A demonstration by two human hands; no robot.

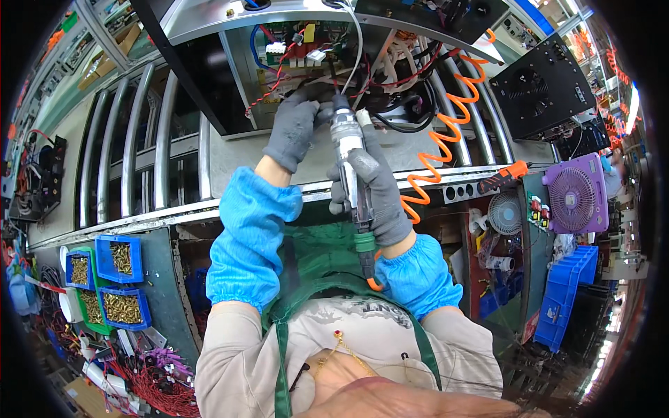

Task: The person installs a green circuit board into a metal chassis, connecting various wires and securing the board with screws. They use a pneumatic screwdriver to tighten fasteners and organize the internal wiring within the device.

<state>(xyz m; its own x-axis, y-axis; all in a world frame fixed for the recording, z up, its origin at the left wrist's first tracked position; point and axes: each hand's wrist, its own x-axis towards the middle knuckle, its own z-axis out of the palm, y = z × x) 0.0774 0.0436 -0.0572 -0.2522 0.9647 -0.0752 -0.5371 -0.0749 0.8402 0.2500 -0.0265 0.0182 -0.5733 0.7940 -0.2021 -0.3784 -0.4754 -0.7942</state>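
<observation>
My right hand (pixel 380 188), in a grey glove, is wrapped around a silver and black air screwdriver (pixel 346 136). A green collar and an orange hose end show at the tool's near end. The driver's far end points into an open black metal cabinet (pixel 240 104). Beside that tip is my left hand (pixel 293 129), also grey-gloved, its fingers bent together at the cabinet's lower edge. Whatever they pinch is hidden. Inside the cabinet sit a green circuit board (pixel 313 45), red wires (pixel 281 70) and white connectors. Blue sleeves cover both forearms.
Metal rollers (pixel 125 139) flank the cabinet on the left. An orange coiled hose (pixel 432 171) hangs at the right, near a black boxed unit (pixel 543 87) and a purple fan (pixel 573 195). Blue bins of brass screws (pixel 124 306) and red wire bundles (pixel 167 390) lie at the left.
</observation>
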